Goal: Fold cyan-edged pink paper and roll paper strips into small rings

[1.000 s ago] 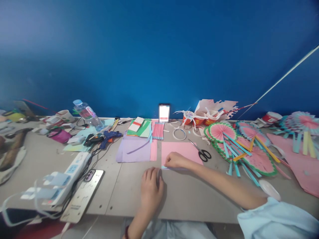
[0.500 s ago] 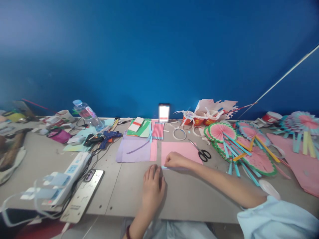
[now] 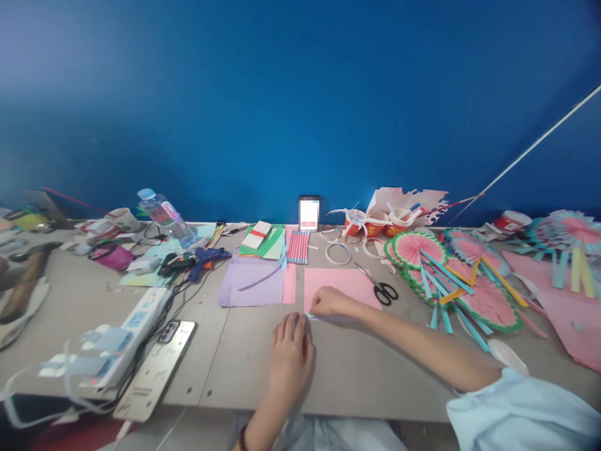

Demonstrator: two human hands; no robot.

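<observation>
A pink paper sheet [image 3: 338,283] lies on the grey table in front of me. My right hand [image 3: 328,302] rests on its near edge with fingers curled, pinching the end of a thin light blue paper strip [image 3: 307,314]. Lying flat on the table just left of that strip is my left hand [image 3: 290,351], fingers stretched together and pointing away from me, fingertips close to the strip's end. Black-handled scissors [image 3: 381,288] sit to the right of the pink sheet.
A lilac sheet [image 3: 253,282] and stacked coloured paper [image 3: 265,241] lie behind. Watermelon paper fans [image 3: 451,275] fill the right side. On the left are a power strip [image 3: 134,322], a phone [image 3: 164,360], a glue gun [image 3: 201,258] and a water bottle [image 3: 164,216].
My left hand has slid a little forward and to the right, closer to the strip's end. My right hand has stayed where it was.
</observation>
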